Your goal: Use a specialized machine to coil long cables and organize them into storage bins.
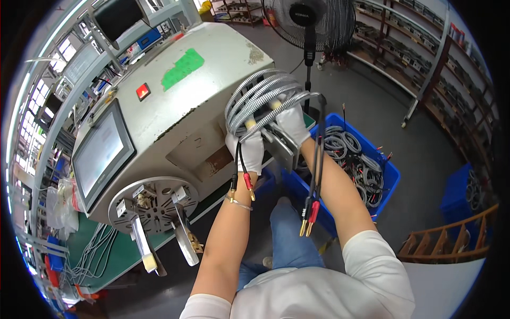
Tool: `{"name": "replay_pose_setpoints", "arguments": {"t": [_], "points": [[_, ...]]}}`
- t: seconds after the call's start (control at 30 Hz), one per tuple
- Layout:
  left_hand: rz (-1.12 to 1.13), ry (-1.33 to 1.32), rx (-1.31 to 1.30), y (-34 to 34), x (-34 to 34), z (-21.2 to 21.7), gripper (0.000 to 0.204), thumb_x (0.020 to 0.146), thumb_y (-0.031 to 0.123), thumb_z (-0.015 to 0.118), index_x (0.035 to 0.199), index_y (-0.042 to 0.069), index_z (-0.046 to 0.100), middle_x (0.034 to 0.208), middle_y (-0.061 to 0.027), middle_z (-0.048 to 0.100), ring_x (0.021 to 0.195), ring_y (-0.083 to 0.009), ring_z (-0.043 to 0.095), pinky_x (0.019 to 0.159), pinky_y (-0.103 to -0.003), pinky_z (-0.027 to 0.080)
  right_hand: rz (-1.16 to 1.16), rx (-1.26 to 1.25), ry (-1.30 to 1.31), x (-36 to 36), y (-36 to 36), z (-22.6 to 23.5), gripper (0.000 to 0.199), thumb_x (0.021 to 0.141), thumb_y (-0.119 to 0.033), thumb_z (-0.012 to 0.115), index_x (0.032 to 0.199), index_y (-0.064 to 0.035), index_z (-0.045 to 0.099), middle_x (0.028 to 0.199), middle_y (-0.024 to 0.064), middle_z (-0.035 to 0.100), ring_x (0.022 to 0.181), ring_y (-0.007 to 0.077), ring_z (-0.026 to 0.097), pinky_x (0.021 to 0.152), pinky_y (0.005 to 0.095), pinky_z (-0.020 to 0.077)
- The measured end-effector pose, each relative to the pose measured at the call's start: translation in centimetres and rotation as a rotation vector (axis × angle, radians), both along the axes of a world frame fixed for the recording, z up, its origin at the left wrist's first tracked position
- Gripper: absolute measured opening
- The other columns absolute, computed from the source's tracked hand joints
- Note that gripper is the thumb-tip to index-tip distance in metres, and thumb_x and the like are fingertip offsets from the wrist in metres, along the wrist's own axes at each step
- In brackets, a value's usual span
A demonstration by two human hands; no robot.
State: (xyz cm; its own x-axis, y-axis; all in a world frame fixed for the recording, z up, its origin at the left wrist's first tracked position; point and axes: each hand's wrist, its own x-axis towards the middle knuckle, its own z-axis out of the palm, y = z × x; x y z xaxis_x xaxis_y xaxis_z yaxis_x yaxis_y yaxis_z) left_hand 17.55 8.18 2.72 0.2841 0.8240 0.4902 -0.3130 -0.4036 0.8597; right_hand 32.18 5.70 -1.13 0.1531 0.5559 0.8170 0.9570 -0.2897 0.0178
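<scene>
A thick coil of grey braided cable (260, 98) sits around the metal winding arms (284, 146) at the machine's right end. My left hand (247, 151), in a white glove, is closed on the coil's near left side. On its right side my right hand (292, 122), gloved too, grips the coil; its fingers are partly hidden and blurred. One cable end with black and red plugs (248, 182) hangs over my left wrist. The other end, with gold-tipped black and red plugs (309, 215), dangles beside my right forearm.
The winding machine (212, 64) carries a screen (103, 151), a red switch (143, 91) and a slotted disc (154, 204) with two protruding arms. A blue crate (390, 175) of coiled cables stands right. Behind are a fan (308, 26) and shelves (404, 42). Loose cables (95, 255) lie lower left.
</scene>
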Motion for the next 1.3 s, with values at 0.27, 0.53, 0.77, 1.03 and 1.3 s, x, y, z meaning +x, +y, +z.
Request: {"name": "replay_pose_setpoints", "arguments": {"t": [0.27, 0.53, 0.77, 1.03, 1.3], "points": [[-0.076, -0.112, 0.124, 0.6, 0.0, -0.2, 0.038, 0.083, 0.013, 0.064, 0.114, -0.004, 0.049, 0.098, -0.0073, 0.061, 0.084, -0.0125, 0.059, 0.077, -0.026, 0.049, 0.481, 0.264, 0.704, -1.3, -0.5, 1.4, 0.020, 0.086, -0.012, 0.058, 0.098, 0.0030, 0.063, 0.085, 0.0126, 0.066, 0.075, 0.0217, 0.062, 0.072, 0.0316, 0.0486], [-0.115, -0.088, 0.088, 0.9, 0.0, -1.0, 0.037, 0.085, 0.016, 0.062, 0.115, -0.001, 0.049, 0.093, -0.0047, 0.060, 0.080, -0.0099, 0.059, 0.069, -0.025, 0.051, 0.600, 0.427, 1.282, -2.9, -1.1, 3.1, 0.016, 0.088, -0.009, 0.057, 0.096, 0.0021, 0.064, 0.087, 0.0079, 0.067, 0.078, 0.0154, 0.060, 0.073, 0.0322, 0.0474], [-0.310, 0.005, 0.238, -2.9, -5.8, -1.8, 0.038, 0.078, 0.011, 0.071, 0.114, 0.003, 0.060, 0.114, -0.0152, 0.057, 0.104, -0.0252, 0.058, 0.088, -0.035, 0.049, 0.579, 0.267, 0.861, -5.4, -10.2, 7.1, 0.010, 0.088, -0.011, 0.059, 0.084, -0.0016, 0.059, 0.077, 0.0025, 0.058, 0.068, 0.0091, 0.055, 0.061, 0.0245, 0.0452], [-0.560, 0.130, -0.109, -9.4, -12.2, -3.4, 0.049, 0.077, 0.017, 0.075, 0.117, 0.000, 0.053, 0.108, -0.0162, 0.062, 0.101, -0.0288, 0.060, 0.090, -0.034, 0.046, 0.609, 0.290, 1.419, -9.5, -16.7, 3.6, 0.020, 0.087, -0.003, 0.051, 0.104, 0.0015, 0.062, 0.092, 0.0049, 0.062, 0.084, 0.0083, 0.058, 0.078, 0.0216, 0.0459], [-1.108, 0.123, -0.417, -7.8, -16.5, -5.2, 0.121, 0.062, 0.047, 0.084, 0.148, 0.004, 0.012, 0.143, -0.0177, 0.035, 0.131, -0.0257, 0.037, 0.111, -0.040, 0.025, 0.285, -0.054, 1.075, -10.9, -17.6, -3.3, 0.022, 0.079, 0.001, 0.058, 0.100, -0.0024, 0.064, 0.087, 0.0125, 0.068, 0.082, 0.0226, 0.066, 0.073, 0.0309, 0.0505]]}}
